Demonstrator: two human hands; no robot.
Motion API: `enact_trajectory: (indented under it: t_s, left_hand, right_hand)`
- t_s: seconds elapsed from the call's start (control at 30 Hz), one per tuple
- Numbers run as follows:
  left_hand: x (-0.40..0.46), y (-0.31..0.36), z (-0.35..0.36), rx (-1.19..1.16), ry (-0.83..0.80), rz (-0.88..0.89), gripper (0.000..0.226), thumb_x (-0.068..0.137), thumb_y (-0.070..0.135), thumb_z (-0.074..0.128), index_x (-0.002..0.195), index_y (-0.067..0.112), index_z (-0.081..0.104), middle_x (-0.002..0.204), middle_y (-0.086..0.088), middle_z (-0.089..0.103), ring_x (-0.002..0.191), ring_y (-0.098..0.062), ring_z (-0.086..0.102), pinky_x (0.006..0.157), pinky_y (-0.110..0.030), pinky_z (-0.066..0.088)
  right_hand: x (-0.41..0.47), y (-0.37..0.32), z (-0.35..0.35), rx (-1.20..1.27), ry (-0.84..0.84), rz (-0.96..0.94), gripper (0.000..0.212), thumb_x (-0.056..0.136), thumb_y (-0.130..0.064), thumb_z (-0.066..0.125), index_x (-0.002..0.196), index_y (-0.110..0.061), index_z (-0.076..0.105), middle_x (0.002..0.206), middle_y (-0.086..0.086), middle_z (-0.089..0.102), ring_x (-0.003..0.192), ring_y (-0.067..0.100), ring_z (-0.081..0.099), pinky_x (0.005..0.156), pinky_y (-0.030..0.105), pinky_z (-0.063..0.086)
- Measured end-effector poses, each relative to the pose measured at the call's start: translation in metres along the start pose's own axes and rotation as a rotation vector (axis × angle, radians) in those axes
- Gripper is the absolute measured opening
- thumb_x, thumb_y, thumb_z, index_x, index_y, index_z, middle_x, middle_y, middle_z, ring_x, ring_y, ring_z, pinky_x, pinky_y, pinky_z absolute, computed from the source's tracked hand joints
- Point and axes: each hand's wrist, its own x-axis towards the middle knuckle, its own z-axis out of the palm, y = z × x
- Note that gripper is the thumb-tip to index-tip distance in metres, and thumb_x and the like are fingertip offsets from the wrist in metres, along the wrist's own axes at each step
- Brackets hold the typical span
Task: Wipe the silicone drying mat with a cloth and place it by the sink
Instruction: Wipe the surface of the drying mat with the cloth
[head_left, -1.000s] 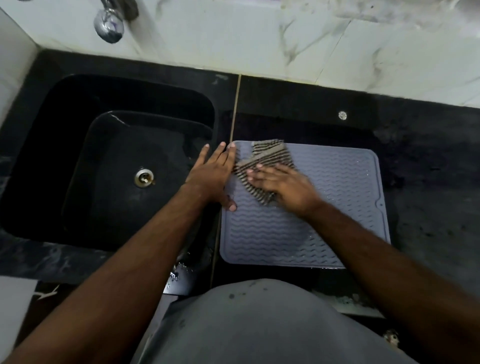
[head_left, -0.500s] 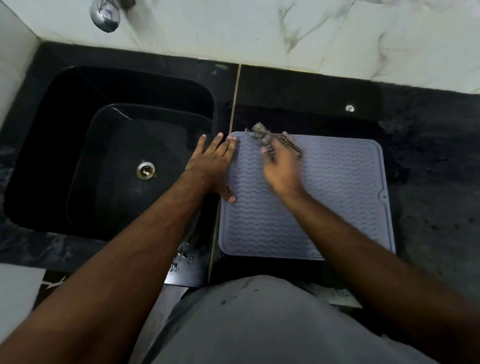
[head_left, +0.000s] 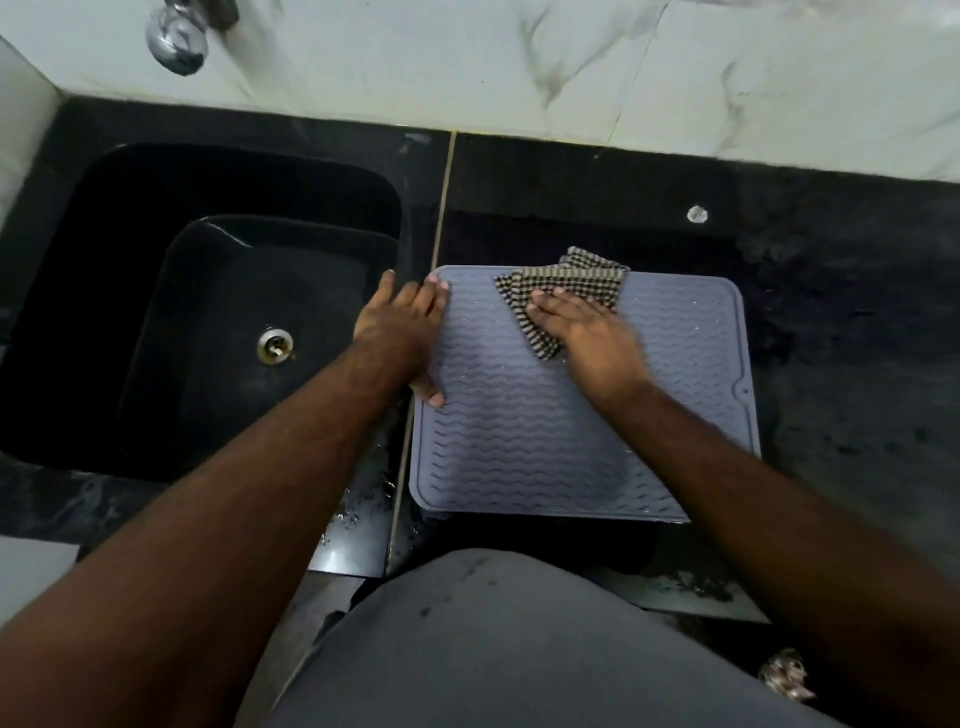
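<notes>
A grey silicone drying mat (head_left: 545, 441) with wavy ridges lies flat on the black counter, just right of the black sink (head_left: 218, 312). A checked brown-and-white cloth (head_left: 566, 286) is spread over the mat's far edge. My right hand (head_left: 587, 332) presses flat on the cloth, fingers pointing to the far left. My left hand (head_left: 402, 332) rests flat with fingers apart on the mat's left edge and the sink rim, thumb on the mat.
A chrome tap (head_left: 176, 36) hangs from the marble wall above the sink. The drain (head_left: 275, 345) sits mid-basin. Black counter (head_left: 841, 322) extends to the right of the mat. Water drops lie on the counter's front edge (head_left: 358, 514). My grey-clothed torso fills the bottom.
My right hand had bunched the cloth at the mat's far edge half a second ago; the cloth is spread flat again and sits further right. My left hand stays put.
</notes>
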Motion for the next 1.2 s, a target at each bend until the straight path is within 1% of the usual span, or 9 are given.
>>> enact_trajectory:
  t_s: [0.2, 0.43, 0.57, 0.7, 0.87, 0.93, 1.0, 1.1, 1.2]
  left_hand:
    - [0.002, 0.004, -0.004, 0.031, -0.018, -0.021, 0.16, 0.052, 0.084, 0.074, 0.156, 0.005, -0.019, 0.168, -0.012, -0.011, 0.155, -0.033, -0.003, 0.123, -0.054, -0.005]
    - [-0.007, -0.003, -0.001, -0.027, 0.045, 0.0, 0.155, 0.054, 0.086, 0.071, 0.159, 0.012, -0.016, 0.169, -0.006, -0.007, 0.155, -0.029, -0.001, 0.124, -0.055, -0.004]
    - [-0.006, -0.011, 0.007, -0.054, 0.066, 0.043, 0.153, 0.055, 0.09, 0.066, 0.158, 0.015, -0.018, 0.169, -0.005, -0.009, 0.155, -0.028, -0.003, 0.123, -0.055, -0.006]
    - [-0.003, -0.019, 0.012, -0.08, 0.089, 0.094, 0.151, 0.055, 0.094, 0.059, 0.158, 0.015, -0.019, 0.169, -0.006, -0.011, 0.155, -0.028, -0.006, 0.123, -0.054, -0.009]
    - [0.005, -0.026, 0.021, -0.091, 0.122, 0.153, 0.151, 0.055, 0.099, 0.053, 0.158, 0.014, -0.02, 0.169, -0.008, -0.01, 0.155, -0.029, -0.007, 0.122, -0.056, -0.009]
    - [0.008, -0.027, 0.022, -0.075, 0.124, 0.164, 0.152, 0.054, 0.1, 0.05, 0.158, 0.012, -0.018, 0.169, -0.008, -0.01, 0.155, -0.029, -0.007, 0.123, -0.056, -0.008]
    - [0.01, -0.027, 0.021, -0.03, 0.104, 0.157, 0.15, 0.056, 0.099, 0.051, 0.159, 0.01, -0.014, 0.168, -0.01, -0.01, 0.155, -0.029, -0.007, 0.123, -0.055, -0.008]
    - [0.01, -0.025, 0.019, 0.044, 0.079, 0.152, 0.15, 0.057, 0.1, 0.046, 0.158, 0.007, -0.012, 0.168, -0.011, -0.012, 0.155, -0.029, -0.008, 0.122, -0.055, -0.008]
    - [0.012, -0.023, 0.016, 0.065, 0.065, 0.156, 0.155, 0.052, 0.103, 0.043, 0.157, 0.006, -0.019, 0.168, -0.012, -0.012, 0.155, -0.03, -0.009, 0.122, -0.055, -0.01]
  right_hand:
    - [-0.044, 0.052, -0.006, -0.069, 0.067, 0.192, 0.055, 0.102, -0.012, 0.039, 0.154, -0.032, 0.038, 0.163, -0.009, 0.031, 0.151, 0.016, 0.027, 0.123, 0.039, 0.018]
    - [-0.06, 0.077, -0.007, -0.094, 0.168, 0.445, 0.05, 0.101, -0.007, 0.037, 0.149, -0.019, 0.048, 0.16, 0.001, 0.039, 0.151, 0.024, 0.026, 0.123, 0.047, 0.02]
    - [-0.051, 0.042, -0.004, -0.032, 0.185, 0.625, 0.052, 0.098, -0.005, 0.039, 0.15, -0.008, 0.041, 0.159, 0.014, 0.038, 0.15, 0.031, 0.028, 0.123, 0.051, 0.018]
    - [-0.031, -0.023, 0.007, 0.065, 0.223, 0.687, 0.063, 0.09, -0.005, 0.042, 0.152, 0.001, 0.033, 0.156, 0.022, 0.039, 0.147, 0.034, 0.034, 0.123, 0.049, 0.018]
    - [-0.014, -0.11, 0.032, 0.135, 0.223, 0.594, 0.068, 0.092, -0.005, 0.046, 0.156, -0.003, 0.026, 0.163, 0.015, 0.029, 0.153, 0.029, 0.023, 0.125, 0.043, 0.009]
    - [-0.008, -0.139, 0.037, 0.248, 0.251, 0.473, 0.068, 0.089, -0.001, 0.05, 0.155, -0.004, 0.032, 0.161, 0.013, 0.034, 0.152, 0.028, 0.025, 0.125, 0.042, 0.007]
    - [-0.002, -0.16, 0.04, 0.341, 0.174, 0.293, 0.07, 0.088, -0.001, 0.054, 0.155, -0.006, 0.034, 0.161, 0.01, 0.034, 0.153, 0.027, 0.022, 0.126, 0.042, 0.005]
    - [-0.001, -0.144, 0.039, 0.166, -0.028, 0.055, 0.065, 0.094, -0.008, 0.05, 0.156, -0.013, 0.033, 0.164, 0.004, 0.03, 0.154, 0.024, 0.018, 0.124, 0.039, 0.003]
    - [-0.02, -0.089, 0.028, -0.05, -0.048, -0.17, 0.06, 0.092, -0.011, 0.032, 0.148, -0.022, 0.048, 0.156, -0.001, 0.045, 0.147, 0.023, 0.036, 0.12, 0.042, 0.022]
